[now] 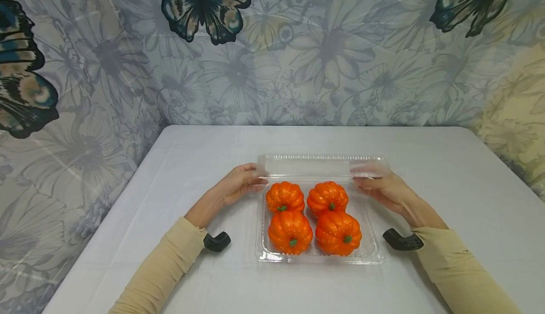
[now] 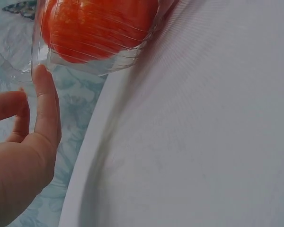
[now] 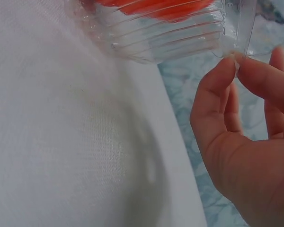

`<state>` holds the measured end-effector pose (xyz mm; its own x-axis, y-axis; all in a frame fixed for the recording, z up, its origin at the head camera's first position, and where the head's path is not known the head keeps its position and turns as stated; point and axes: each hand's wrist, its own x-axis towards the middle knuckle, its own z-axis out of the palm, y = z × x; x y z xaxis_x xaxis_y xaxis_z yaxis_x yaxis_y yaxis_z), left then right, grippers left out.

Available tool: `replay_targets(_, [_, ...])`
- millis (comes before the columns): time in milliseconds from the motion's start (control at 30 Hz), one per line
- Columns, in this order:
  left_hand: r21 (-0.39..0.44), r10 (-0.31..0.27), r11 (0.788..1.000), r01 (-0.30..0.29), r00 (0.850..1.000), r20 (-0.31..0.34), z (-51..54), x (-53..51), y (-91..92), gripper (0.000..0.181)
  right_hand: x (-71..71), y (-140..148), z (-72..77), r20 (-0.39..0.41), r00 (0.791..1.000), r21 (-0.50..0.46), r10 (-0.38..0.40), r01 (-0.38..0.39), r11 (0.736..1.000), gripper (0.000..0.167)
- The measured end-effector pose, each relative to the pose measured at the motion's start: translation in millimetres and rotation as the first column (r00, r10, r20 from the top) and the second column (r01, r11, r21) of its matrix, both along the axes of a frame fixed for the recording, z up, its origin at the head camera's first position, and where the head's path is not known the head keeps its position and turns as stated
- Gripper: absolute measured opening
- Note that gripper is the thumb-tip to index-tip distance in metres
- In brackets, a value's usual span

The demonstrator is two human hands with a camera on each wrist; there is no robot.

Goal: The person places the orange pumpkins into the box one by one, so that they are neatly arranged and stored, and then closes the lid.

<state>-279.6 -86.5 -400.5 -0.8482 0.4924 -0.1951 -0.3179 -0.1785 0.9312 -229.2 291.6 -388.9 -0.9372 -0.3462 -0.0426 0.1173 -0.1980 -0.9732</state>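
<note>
A clear plastic clamshell container (image 1: 320,259) lies on the table with its lid (image 1: 306,166) tipped up at the back. Inside sit several small orange pumpkins (image 1: 290,232) with green stems, in two rows. At the container's back left corner is my left hand (image 1: 243,181); in the left wrist view its straight thumb (image 2: 45,94) touches the plastic edge, the other fingers bent apart from it. My right hand (image 1: 385,188) pinches the container's edge at the back right corner between thumb (image 3: 215,82) and index finger. The fingers there look blurred through the lid.
A white cloth covers the table (image 1: 204,285). Behind it and to the left hangs a floral backdrop (image 1: 332,54) with butterflies. A black wrist mount (image 1: 217,241) sticks out from the left cuff, another (image 1: 402,240) from the right.
</note>
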Motion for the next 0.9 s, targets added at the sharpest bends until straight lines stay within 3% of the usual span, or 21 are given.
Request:
replay_targets(67, [0.001,0.005,1.0,-0.005,1.0,0.005,0.1,-0.1,-0.2,0.013,0.6,1,2.5,0.028,1.0,0.06,-0.01,0.009,0.998,0.027])
replay_targets(200, [-0.002,-0.005,1.0,0.005,1.0,-0.001,0.6,-0.1,-1.2,0.026,3.3,2,8.1,0.094,0.993,0.197,-0.069,0.05,0.979,0.021])
replay_targets(300, [-0.005,-0.013,1.0,0.013,1.0,-0.003,1.5,-0.2,-1.7,0.033,4.2,3,9.5,0.049,0.996,0.311,-0.069,0.051,0.949,0.021])
replay_targets(367, [-0.011,-0.02,1.0,0.02,1.0,-0.009,2.2,-0.1,-2.1,0.034,4.1,6,8.9,-0.013,0.999,0.357,-0.03,0.033,0.934,0.021])
replay_targets(500, [-0.014,-0.037,0.999,0.036,0.999,-0.024,3.6,0.2,-2.9,0.039,3.1,12,6.7,-0.078,0.993,0.301,0.085,-0.058,0.952,0.021])
replay_targets(667, [-0.015,-0.059,0.998,0.058,0.997,-0.044,5.0,-0.1,-3.6,0.046,1.3,15,8.9,-0.014,0.988,0.19,0.156,-0.15,0.97,0.019])
replay_targets(900, [-0.03,-0.059,0.998,0.057,0.995,-0.077,4.7,-0.8,-4.4,0.045,2.9,12,16.4,0.047,0.98,0.355,0.195,-0.199,0.913,0.021])
